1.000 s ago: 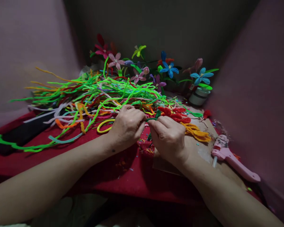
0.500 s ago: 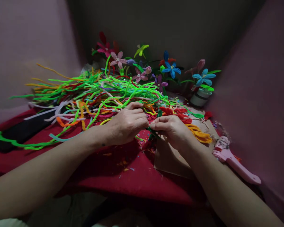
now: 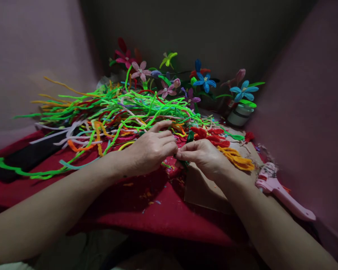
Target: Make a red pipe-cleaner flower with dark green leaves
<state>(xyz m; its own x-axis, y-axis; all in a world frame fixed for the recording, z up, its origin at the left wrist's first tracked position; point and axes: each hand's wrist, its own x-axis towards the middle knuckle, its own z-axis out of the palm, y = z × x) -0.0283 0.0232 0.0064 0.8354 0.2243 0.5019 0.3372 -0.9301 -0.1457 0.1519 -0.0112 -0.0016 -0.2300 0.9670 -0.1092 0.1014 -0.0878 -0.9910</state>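
My left hand [image 3: 154,148] is closed, its curled fingers meeting those of my right hand [image 3: 204,155] over the red cloth. Between the fingertips is a dark green pipe cleaner [image 3: 189,137], one part rising above my right thumb and another hanging below. My right thumb and forefinger pinch it. Most of what my left fingers grip is hidden behind the knuckles. Just past my right hand lie red pipe-cleaner petals [image 3: 211,135] and a bundle of orange pipe-cleaner loops [image 3: 236,157].
A big heap of pipe cleaners [image 3: 146,107], mostly bright green, spreads behind my hands. Pipe-cleaner flowers [image 3: 205,82] stand at the back, near a small jar [image 3: 240,114]. A pink glue gun [image 3: 284,193] lies at right beside cardboard [image 3: 205,191]. Scraps dot the red cloth [image 3: 146,215].
My fingertips have drawn closer together around the dark green pipe cleaner, and the part above my right thumb stands slightly differently. The view has shifted a little; the surroundings are otherwise unchanged.
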